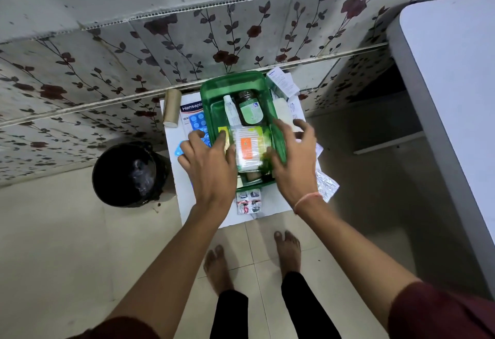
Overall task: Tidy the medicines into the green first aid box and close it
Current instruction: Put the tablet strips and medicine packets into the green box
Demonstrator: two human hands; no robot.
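Observation:
The green first aid box (241, 80) stands uncovered on a small white table (270, 205). Inside lie a brown bottle (250, 108) with a green label, a white tube (230, 111) and a pack of cotton swabs (247, 148). My left hand (209, 162) hovers at the box's left wall, fingers spread over a blue blister strip (178, 150), thumb by a yellow item (222, 133). My right hand (292, 156) straddles the right wall, thumb inside, fingers outside. Around the box lie a Hansaplast pack (191, 113), a white carton (282, 83), a silver blister (325, 184) and a red-and-black blister (248, 202).
A beige roll (171, 108) stands at the table's back left corner. A black bin (126, 175) sits on the floor to the left. A large white surface (455, 97) fills the right side. The flowered wall is close behind. My bare feet stand at the table's front.

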